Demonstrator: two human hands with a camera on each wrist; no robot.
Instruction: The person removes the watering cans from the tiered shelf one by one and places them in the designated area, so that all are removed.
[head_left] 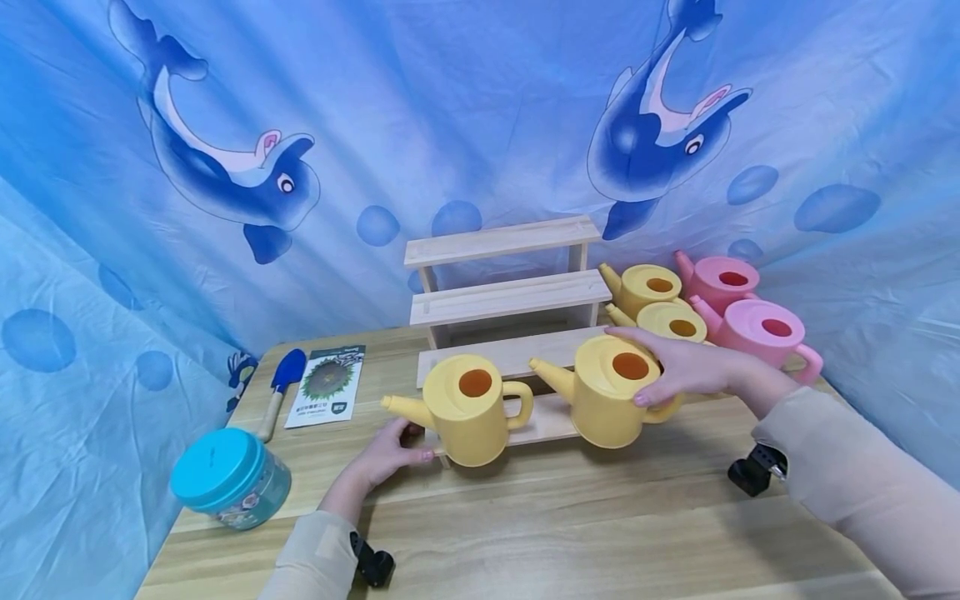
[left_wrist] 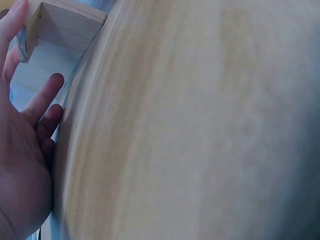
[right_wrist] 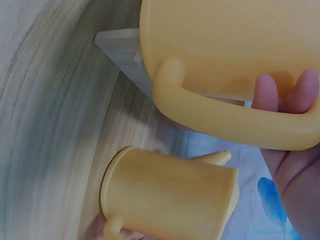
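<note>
My right hand (head_left: 686, 367) grips a yellow watering can (head_left: 603, 408) at its handle side, with fingers through the handle (right_wrist: 225, 112) in the right wrist view. That can overlaps the right part of the lowest step of a wooden tiered shelf (head_left: 510, 304). A second yellow watering can (head_left: 468, 425) stands at the left of this step, its spout to the left. At the step's left end, my left hand (head_left: 386, 454) pinches the wood between thumb and finger. The left wrist view shows its other fingers (left_wrist: 47, 97) loosely bent beside the shelf's end.
Right of the shelf stand two more yellow watering cans (head_left: 648, 287) and two pink ones (head_left: 765, 333). At the left are a turquoise-lidded jar (head_left: 232, 479), a blue-bladed trowel (head_left: 285, 371) and a seed packet (head_left: 327, 387). A blue dolphin curtain (head_left: 465, 108) hangs behind the wooden table (head_left: 525, 525).
</note>
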